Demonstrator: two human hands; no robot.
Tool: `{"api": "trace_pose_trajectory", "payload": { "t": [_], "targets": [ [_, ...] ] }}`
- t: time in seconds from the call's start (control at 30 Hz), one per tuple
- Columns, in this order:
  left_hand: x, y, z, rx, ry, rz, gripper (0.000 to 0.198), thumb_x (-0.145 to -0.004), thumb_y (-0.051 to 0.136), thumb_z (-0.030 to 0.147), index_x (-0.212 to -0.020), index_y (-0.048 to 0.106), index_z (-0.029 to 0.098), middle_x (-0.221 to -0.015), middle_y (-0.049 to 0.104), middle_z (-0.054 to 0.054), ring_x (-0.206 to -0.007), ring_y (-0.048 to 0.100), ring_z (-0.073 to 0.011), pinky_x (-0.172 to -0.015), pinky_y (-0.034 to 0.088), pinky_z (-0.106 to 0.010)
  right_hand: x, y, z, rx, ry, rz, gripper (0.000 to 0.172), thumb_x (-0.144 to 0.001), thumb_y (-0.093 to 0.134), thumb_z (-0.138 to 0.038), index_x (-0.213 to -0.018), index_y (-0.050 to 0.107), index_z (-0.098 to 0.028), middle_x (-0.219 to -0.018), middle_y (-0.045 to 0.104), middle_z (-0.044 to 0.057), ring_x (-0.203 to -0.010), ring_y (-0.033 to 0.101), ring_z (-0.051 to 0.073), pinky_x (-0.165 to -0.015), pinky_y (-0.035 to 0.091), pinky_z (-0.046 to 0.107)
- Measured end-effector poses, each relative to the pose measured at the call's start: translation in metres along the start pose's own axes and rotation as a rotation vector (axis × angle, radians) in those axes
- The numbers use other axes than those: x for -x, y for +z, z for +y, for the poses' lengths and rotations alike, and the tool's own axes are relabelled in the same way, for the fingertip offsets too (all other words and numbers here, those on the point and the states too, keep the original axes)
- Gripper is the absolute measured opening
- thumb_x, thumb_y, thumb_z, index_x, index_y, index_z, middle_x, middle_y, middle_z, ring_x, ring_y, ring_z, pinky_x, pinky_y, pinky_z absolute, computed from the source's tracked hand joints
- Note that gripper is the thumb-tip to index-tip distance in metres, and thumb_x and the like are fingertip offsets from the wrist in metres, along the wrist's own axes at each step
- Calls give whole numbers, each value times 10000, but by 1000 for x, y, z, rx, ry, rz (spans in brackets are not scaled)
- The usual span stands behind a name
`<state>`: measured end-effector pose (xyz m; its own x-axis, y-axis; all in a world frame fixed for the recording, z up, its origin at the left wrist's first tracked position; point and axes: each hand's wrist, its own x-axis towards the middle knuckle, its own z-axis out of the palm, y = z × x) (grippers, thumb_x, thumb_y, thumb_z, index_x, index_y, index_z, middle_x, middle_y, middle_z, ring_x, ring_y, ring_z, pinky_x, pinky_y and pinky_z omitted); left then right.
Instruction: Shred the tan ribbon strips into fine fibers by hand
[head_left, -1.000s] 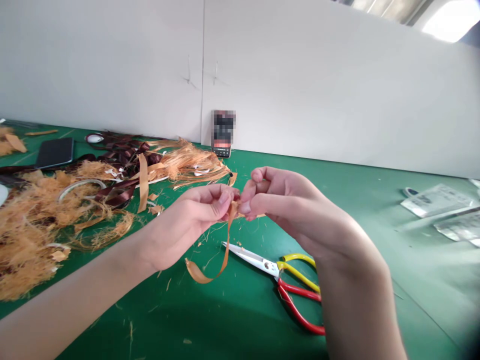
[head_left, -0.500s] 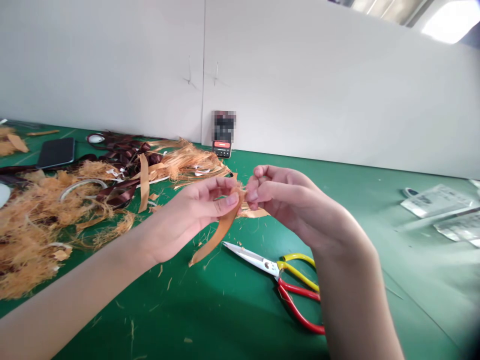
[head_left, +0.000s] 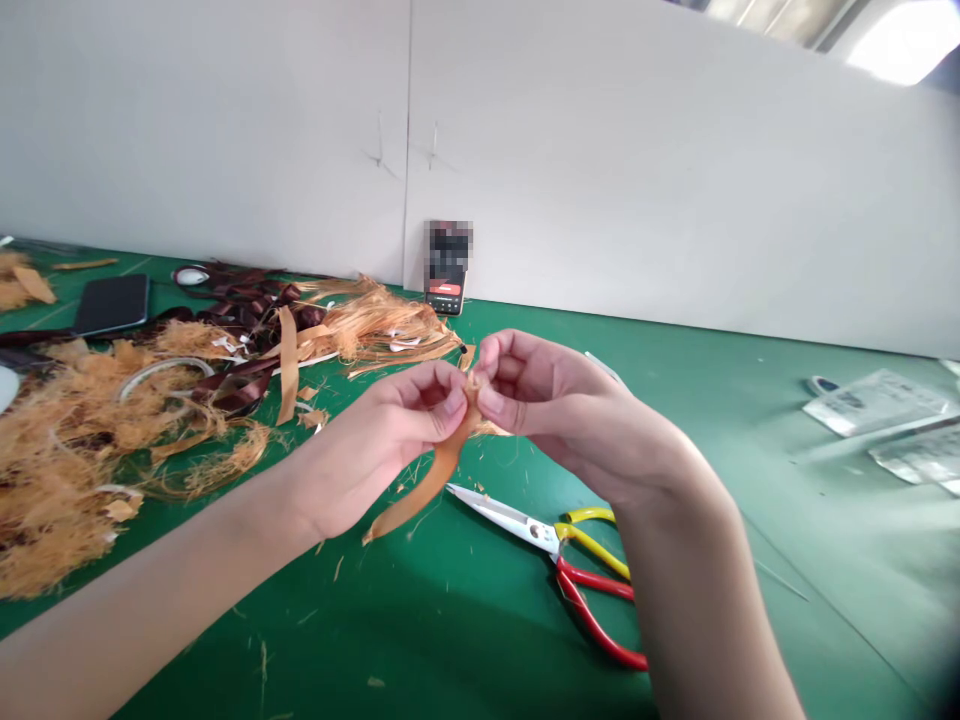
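Note:
Between my two hands, above the green table, is a tan ribbon (head_left: 431,485) whose loose tail hangs down to the left. My left hand (head_left: 409,415) pinches its upper end between thumb and fingers. Close against it, my right hand (head_left: 559,405) grips the same bunched end with thumb and forefinger. The exact shape of the pinched end is partly hidden by the fingertips. Below my hands lie scissors (head_left: 536,535) with one yellow and one red handle, blades pointing left; my right forearm covers part of the handles.
Frayed tan fibres (head_left: 67,470) heap at the left, with dark brown ribbon (head_left: 247,385) and a bundle of tan strands (head_left: 375,325) behind. A dark flat device (head_left: 112,305) lies far left. A phone (head_left: 446,270) leans on the white partition (head_left: 637,180). Clear packets (head_left: 874,400) lie right.
My right hand has moved slightly left, its fingertips closing in on the ribbon's end beside my left hand. The ribbon's tail has swung a little left and down.

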<state>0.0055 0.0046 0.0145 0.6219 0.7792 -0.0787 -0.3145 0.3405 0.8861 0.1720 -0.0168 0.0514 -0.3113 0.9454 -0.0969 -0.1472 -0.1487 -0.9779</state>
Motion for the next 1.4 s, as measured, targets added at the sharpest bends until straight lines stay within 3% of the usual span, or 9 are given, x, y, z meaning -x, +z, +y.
{"api": "trace_pose_trajectory", "payload": {
  "t": [0.17,0.33,0.43,0.6,0.77,0.93,1.07,1.23,1.4],
  "targets": [
    [4,4,2,-18,-1,-46,158,-849,573,121,-705,539,177,-686,470,55,-677,420,-73,-653,368,-161,1,-2,-2,-42,23,-78,222,-738,693,-86,-761,495,-183,-696,532,-49,-673,543,61,-633,446,187],
    [6,4,5,-175,84,117,45,-844,650,214,-800,643,205,-753,568,58,-767,523,-62,-720,411,-148,5,-8,-9,171,2,43,305,-681,782,-160,-861,538,-178,-774,597,-27,-715,585,85,-640,484,212],
    [6,2,5,-236,139,199,86,-792,722,264,-854,674,228,-762,626,57,-782,591,-74,-718,458,-157,9,-8,-10,397,-143,195,343,-625,818,-176,-869,577,-185,-805,634,-21,-735,615,117,-651,505,255],
    [5,3,5,-273,190,280,166,-745,765,303,-866,689,218,-814,678,36,-844,649,-107,-765,516,-177,19,0,-11,1002,-536,492,74,-742,743,-228,-746,674,-202,-836,657,-21,-804,604,117,-727,490,263],
    [4,4,4,-304,245,293,216,-763,748,290,-958,707,206,-960,724,-4,-934,672,-143,-817,542,-207,28,7,-14,1308,-703,379,105,-812,640,-104,-764,701,-174,-897,646,-7,-779,599,84,-672,493,208],
    [5,3,2,-329,277,273,148,-756,758,262,-899,728,237,-852,751,37,-816,701,-93,-690,548,-115,27,10,-12,1421,-747,285,146,-833,597,-101,-745,707,-141,-977,640,62,-899,606,151,-753,496,265],
    [3,5,3,-381,304,278,111,-755,754,231,-863,737,254,-834,760,62,-787,710,-73,-681,550,-87,24,11,-10,1474,-724,215,201,-860,536,-94,-756,704,-132,-984,642,89,-903,581,179,-723,501,299],
    [5,9,6,-560,390,320,148,-733,738,142,-825,731,258,-755,756,88,-693,701,-56,-613,543,-76,24,13,-7,1503,-694,238,249,-869,499,-91,-686,662,-138,-888,632,60,-811,569,167,-710,496,304],
    [10,13,7,-765,459,346,110,-750,725,165,-833,725,238,-739,749,65,-652,675,-82,-584,533,-142,25,14,-8,1498,-646,256,208,-846,494,-89,-718,641,-159,-864,626,47,-794,578,171,-714,483,303]
  ]
}}
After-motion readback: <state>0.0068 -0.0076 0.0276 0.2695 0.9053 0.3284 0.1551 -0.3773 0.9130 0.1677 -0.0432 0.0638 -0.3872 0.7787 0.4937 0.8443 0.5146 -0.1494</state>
